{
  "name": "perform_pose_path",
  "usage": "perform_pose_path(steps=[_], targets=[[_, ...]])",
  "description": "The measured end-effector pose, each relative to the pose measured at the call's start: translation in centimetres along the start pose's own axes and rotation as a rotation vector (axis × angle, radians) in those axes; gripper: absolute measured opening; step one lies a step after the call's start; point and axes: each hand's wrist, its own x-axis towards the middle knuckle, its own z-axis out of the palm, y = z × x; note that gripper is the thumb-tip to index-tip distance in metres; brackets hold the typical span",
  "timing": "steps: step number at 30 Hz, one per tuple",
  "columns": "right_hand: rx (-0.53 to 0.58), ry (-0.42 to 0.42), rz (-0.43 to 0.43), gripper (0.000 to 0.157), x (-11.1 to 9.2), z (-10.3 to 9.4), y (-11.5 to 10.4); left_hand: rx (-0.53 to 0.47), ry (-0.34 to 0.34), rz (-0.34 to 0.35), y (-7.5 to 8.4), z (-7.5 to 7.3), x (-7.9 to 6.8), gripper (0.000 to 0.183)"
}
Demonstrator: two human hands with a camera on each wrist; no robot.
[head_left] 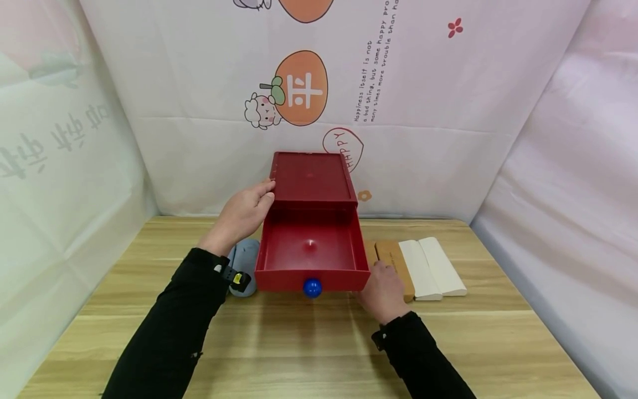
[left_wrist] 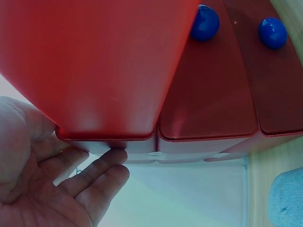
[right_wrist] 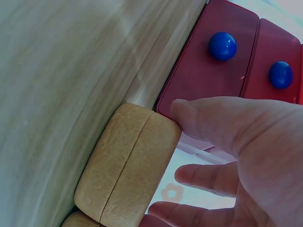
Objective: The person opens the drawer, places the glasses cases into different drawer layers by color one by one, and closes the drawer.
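Note:
A red drawer cabinet [head_left: 314,177] stands on the table, its top drawer [head_left: 281,281] pulled out and bare inside. A blue knob [head_left: 312,288] is on that drawer's front. My left hand [head_left: 244,213] lies against the cabinet's left side, with loosely bent, spread fingers in the left wrist view. To the right, my right hand [head_left: 384,291] is by a tan rounded case [right_wrist: 128,163] with a seam along it. The thumb reaches the case's upper corner in the right wrist view; the other fingers stretch along its far side, and whether they touch cannot be told.
Beside the tan case lie a brown item [head_left: 394,266] with small print and white flat items [head_left: 441,266]. A blue-grey fabric-covered object [head_left: 244,257] sits left of the cabinet, partly under my left wrist. Behind stands a printed white cloth [head_left: 423,111].

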Motion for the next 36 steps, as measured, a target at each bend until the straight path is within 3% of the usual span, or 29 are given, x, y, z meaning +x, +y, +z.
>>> perform_pose_path(steps=[7,15,20,28,36], targets=[[0.034,0.031,-0.02,0.021,0.1,0.2,0.2,0.009,0.0,0.001,0.0,0.0,0.0,0.054],[0.05,0.054,-0.02,0.039,0.0,0.2,0.3,0.014,0.002,0.002,0.1,0.0,0.0,0.054],[0.063,0.046,-0.01,0.041,0.0,0.2,0.2,0.011,0.002,0.0,0.1,0.0,0.0,0.054],[-0.016,0.097,-0.08,0.046,-0.4,0.1,0.0,0.018,0.002,0.002,0.0,0.0,0.0,0.054],[-0.064,0.163,-0.186,0.025,-0.9,0.1,-0.2,0.014,0.0,0.005,-0.1,0.0,0.0,0.055]])
